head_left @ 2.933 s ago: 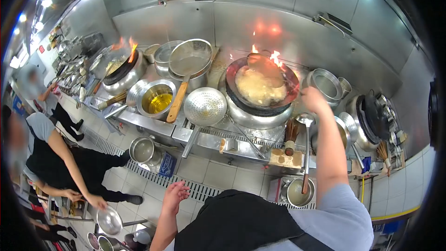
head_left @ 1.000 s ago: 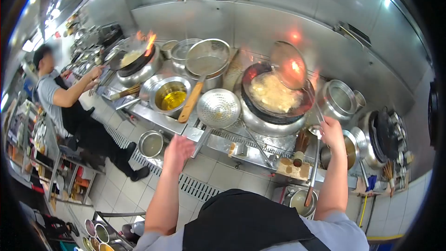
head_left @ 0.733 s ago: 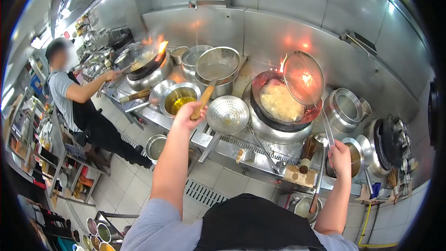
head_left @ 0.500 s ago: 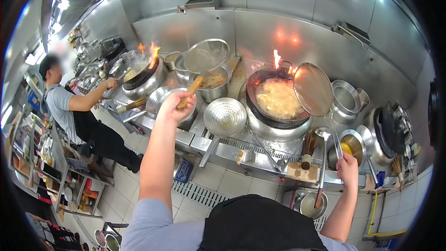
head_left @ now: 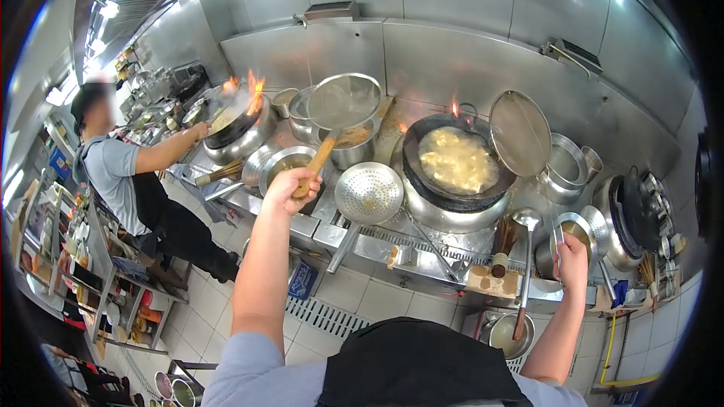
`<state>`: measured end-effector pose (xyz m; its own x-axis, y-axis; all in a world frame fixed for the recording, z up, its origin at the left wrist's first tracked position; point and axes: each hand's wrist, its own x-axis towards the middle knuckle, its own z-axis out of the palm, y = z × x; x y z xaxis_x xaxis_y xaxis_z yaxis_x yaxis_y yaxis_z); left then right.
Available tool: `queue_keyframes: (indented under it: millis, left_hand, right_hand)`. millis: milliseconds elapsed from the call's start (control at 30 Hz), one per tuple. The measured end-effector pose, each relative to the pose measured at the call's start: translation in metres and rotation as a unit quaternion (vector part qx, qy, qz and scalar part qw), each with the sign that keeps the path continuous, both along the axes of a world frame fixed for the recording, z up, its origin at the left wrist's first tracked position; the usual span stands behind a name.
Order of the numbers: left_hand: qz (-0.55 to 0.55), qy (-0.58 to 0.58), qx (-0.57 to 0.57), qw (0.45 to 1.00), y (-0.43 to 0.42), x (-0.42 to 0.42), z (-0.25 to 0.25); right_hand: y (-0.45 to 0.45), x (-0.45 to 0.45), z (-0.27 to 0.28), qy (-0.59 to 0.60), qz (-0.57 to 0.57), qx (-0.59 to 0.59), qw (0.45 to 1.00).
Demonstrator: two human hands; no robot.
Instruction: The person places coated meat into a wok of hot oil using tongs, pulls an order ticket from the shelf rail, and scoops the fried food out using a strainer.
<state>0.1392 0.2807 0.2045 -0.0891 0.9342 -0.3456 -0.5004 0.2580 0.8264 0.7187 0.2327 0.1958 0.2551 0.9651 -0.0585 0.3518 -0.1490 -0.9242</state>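
My left hand (head_left: 294, 190) is closed around the wooden handle of a round fine-mesh strainer (head_left: 345, 102), whose mesh is raised above a steel pot (head_left: 360, 152). My right hand (head_left: 572, 264) grips the metal handle of a second mesh strainer (head_left: 520, 134), tilted up at the right side of the wok. Pale yellow pieces of food (head_left: 458, 160) bubble in liquid inside the black wok (head_left: 494, 200), with a small flame behind its rim. Between my hands, a perforated skimmer (head_left: 369, 193) lies on the stove edge. Just left of my right hand rests a ladle (head_left: 527, 218).
A co-worker (head_left: 124, 166) at the left handles another wok (head_left: 245, 122) with high flames. A bamboo brush (head_left: 505, 241) stands on the stove edge. At the right are stacked steel strainers (head_left: 564, 158) and another black wok (head_left: 637, 215). A pot (head_left: 509, 335) sits below the counter.
The right strainer has moved up and right, away from the wok. My left strainer has shifted slightly right and down. Flames and red glow around my wok have shrunk.
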Motion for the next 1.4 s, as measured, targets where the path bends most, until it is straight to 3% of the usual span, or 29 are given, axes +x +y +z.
queue_keyframes:
  millis: [133,300,400,433,500,533,600,700,767,833,867,900,1000,1067,1167,1267,1333,1367,1400]
  left_hand:
    - [0.001,-0.012,-0.056,0.998,0.000,0.005,-0.028]
    - [0.002,0.013,-0.029,1.000,-0.011,0.003,-0.047]
    - [-0.002,-0.018,-0.008,1.000,-0.025,0.004,-0.049]
    - [-0.001,-0.041,0.010,0.999,-0.031,0.005,-0.050]
    - [0.013,-0.036,0.006,0.999,-0.050,0.012,-0.051]
    - [0.034,-0.028,0.003,0.999,-0.061,0.015,-0.052]
    - [0.069,0.000,-0.031,0.997,-0.087,0.012,-0.067]
    - [0.041,-0.045,-0.020,0.998,-0.135,0.000,-0.102]
    - [0.049,-0.036,-0.052,0.997,-0.166,-0.002,-0.123]
    - [0.053,-0.048,-0.071,0.995,-0.189,-0.001,-0.146]
    - [0.055,-0.061,-0.092,0.992,-0.199,0.001,-0.159]
    - [0.052,-0.062,-0.093,0.992,-0.205,0.003,-0.173]
    - [0.036,-0.005,-0.169,0.985,-0.222,0.011,-0.215]
    - [0.013,0.094,-0.256,0.962,-0.234,0.016,-0.237]
    - [0.042,0.099,-0.293,0.950,-0.259,0.030,-0.239]
    - [0.015,0.120,-0.336,0.934,-0.286,0.024,-0.278]
    - [-0.057,0.214,-0.388,0.895,-0.307,0.015,-0.316]
    - [-0.211,0.467,-0.211,0.832,-0.338,-0.001,-0.343]
    - [-0.337,0.657,0.003,0.674,-0.350,-0.017,-0.358]
  right_hand:
    - [0.015,0.003,0.007,-0.024,0.014,0.025,0.999]
    - [0.030,-0.017,0.023,-0.172,0.071,-0.028,0.982]
    - [0.080,-0.043,-0.026,-0.155,0.150,-0.057,0.975]
    - [0.102,-0.053,-0.054,-0.043,0.133,-0.087,0.986]
    - [0.112,-0.073,-0.062,-0.097,0.105,-0.062,0.988]
    - [0.112,-0.076,-0.062,-0.197,0.108,0.030,0.974]
    - [0.085,-0.073,-0.027,-0.311,0.092,0.127,0.937]
    - [0.052,-0.047,0.014,-0.306,0.112,0.101,0.940]
    - [0.042,-0.047,0.031,-0.278,0.135,0.005,0.951]
    - [0.063,-0.066,0.010,-0.195,0.128,-0.089,0.968]
    - [0.083,-0.078,-0.014,-0.178,0.142,-0.093,0.969]
    - [0.129,-0.074,-0.088,-0.224,0.148,0.016,0.963]
    - [0.137,-0.125,-0.081,-0.288,0.089,0.114,0.947]
    - [0.129,-0.135,-0.053,-0.322,0.048,0.113,0.939]
    - [0.111,-0.126,-0.010,-0.364,0.064,0.091,0.925]
    - [0.140,-0.129,-0.021,-0.394,0.049,0.078,0.915]
    - [0.160,-0.129,-0.040,-0.411,0.065,0.008,0.909]
    - [0.157,-0.127,-0.040,-0.415,0.065,-0.002,0.908]
    - [0.154,-0.123,-0.041,-0.401,0.075,-0.020,0.913]
